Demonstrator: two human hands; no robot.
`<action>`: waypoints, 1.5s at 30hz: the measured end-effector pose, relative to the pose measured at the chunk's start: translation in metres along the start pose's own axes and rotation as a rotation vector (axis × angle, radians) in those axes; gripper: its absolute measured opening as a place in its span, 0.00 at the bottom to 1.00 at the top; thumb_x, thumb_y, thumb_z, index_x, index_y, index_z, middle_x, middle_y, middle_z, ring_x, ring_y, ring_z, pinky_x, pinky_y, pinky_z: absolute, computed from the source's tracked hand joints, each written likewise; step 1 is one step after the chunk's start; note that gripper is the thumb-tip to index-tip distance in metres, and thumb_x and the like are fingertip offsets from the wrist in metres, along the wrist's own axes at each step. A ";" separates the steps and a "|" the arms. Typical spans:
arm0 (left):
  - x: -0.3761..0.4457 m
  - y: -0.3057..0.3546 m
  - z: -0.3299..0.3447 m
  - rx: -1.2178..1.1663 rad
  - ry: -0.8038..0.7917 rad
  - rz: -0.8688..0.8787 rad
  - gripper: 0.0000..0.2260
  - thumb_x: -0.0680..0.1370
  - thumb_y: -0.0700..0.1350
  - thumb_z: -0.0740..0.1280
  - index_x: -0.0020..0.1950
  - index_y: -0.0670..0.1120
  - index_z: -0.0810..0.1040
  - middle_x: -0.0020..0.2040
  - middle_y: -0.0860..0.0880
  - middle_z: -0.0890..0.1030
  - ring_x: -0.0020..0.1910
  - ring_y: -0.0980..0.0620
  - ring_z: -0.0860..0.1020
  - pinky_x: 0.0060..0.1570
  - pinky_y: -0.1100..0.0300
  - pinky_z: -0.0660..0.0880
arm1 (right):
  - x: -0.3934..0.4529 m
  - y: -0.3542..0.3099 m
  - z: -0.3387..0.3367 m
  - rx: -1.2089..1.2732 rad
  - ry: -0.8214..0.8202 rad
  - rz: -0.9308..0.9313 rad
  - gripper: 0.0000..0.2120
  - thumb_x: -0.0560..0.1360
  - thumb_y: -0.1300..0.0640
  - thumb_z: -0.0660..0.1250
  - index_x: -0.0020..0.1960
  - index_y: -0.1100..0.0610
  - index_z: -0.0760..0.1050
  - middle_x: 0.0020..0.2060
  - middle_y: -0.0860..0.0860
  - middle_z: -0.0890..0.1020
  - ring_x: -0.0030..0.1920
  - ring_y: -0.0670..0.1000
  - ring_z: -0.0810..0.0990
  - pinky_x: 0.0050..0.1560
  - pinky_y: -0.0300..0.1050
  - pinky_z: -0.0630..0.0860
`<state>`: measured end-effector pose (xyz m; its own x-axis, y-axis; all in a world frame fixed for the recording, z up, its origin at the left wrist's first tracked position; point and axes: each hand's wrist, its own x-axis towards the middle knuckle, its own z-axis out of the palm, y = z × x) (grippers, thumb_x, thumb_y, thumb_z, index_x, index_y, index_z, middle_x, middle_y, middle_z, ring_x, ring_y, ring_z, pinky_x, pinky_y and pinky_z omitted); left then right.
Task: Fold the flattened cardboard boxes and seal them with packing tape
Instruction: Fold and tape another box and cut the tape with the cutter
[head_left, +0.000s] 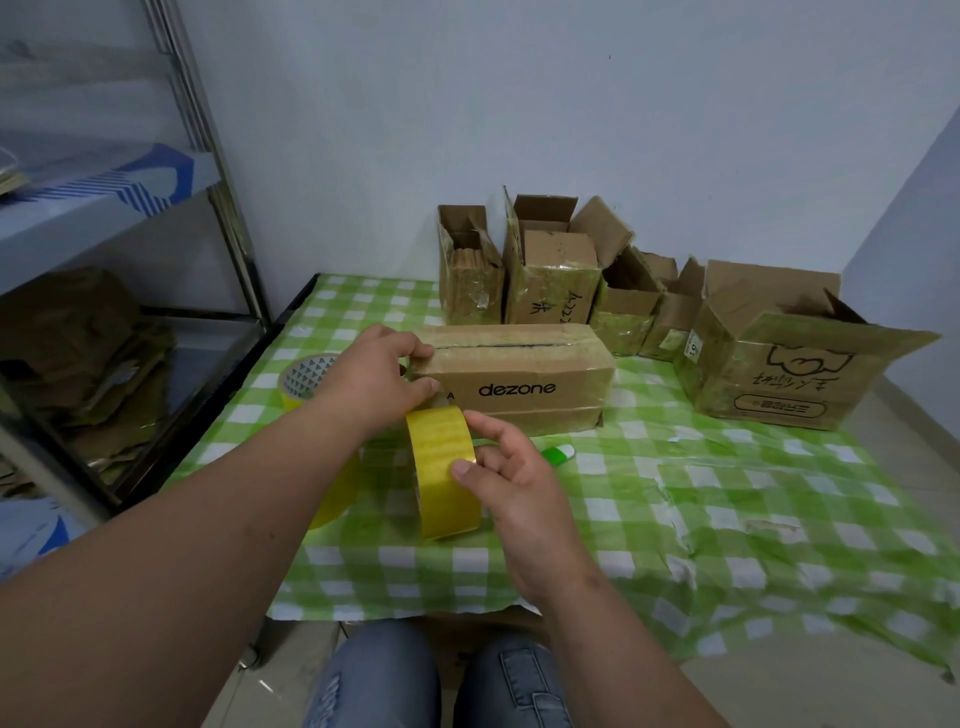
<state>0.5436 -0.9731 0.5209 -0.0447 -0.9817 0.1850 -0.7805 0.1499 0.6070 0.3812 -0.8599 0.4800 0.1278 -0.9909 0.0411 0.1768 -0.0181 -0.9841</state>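
Shelving (156, 218) stands far left of the dezone box (511, 376), our landmark here, with flattened cardboard (88, 374) heaped on its lower level. Nearer that box, on the green checked tablecloth (727, 509), we see a second tape roll (304, 376) lying just left of it, partly hidden behind our left hand (371, 382). That hand grips the box's left end, thumb curled over the top edge and fingers pressed against the front face near the corner. The dezone box lies on its side in the middle of the table, its flaps closed, glossy tape already running along the top seam. Just in front of the box, our right hand (506, 470) holds the yellow packing tape roll (444, 470) upright on its edge, thumb laid on the outer band and fingers curled round the far rim; a short strip appears to lead from the roll up to the box's left end, though we cannot tell exactly where it sticks. A small green and white object (558, 454) lies just right of the roll, in front of the box. Behind the box, against the wall, stand several open taped boxes (550, 280), and right of it sits a larger open box (774, 374) with handwriting on its front.
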 end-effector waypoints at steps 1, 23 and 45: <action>0.000 0.001 0.000 0.002 0.006 -0.007 0.19 0.72 0.51 0.76 0.62 0.54 0.80 0.56 0.55 0.70 0.53 0.52 0.77 0.57 0.53 0.75 | 0.000 0.001 0.000 0.007 -0.014 0.002 0.24 0.71 0.58 0.69 0.66 0.48 0.72 0.42 0.49 0.85 0.45 0.46 0.83 0.44 0.37 0.77; -0.013 -0.007 0.003 -0.204 0.006 -0.075 0.24 0.78 0.35 0.64 0.70 0.58 0.75 0.48 0.57 0.69 0.44 0.58 0.71 0.49 0.61 0.67 | -0.003 0.005 -0.004 -0.043 -0.008 0.037 0.24 0.71 0.51 0.71 0.66 0.45 0.72 0.46 0.52 0.85 0.51 0.50 0.84 0.54 0.46 0.78; -0.007 0.000 0.000 -0.185 0.018 -0.064 0.13 0.82 0.42 0.63 0.61 0.55 0.82 0.60 0.50 0.81 0.52 0.54 0.75 0.49 0.62 0.68 | 0.001 0.004 0.002 0.033 0.020 0.059 0.24 0.70 0.52 0.72 0.65 0.46 0.73 0.47 0.54 0.86 0.51 0.51 0.84 0.52 0.47 0.78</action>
<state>0.5444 -0.9667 0.5195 0.0138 -0.9880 0.1536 -0.6531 0.1074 0.7496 0.3837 -0.8605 0.4765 0.1198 -0.9926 -0.0208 0.2014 0.0448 -0.9785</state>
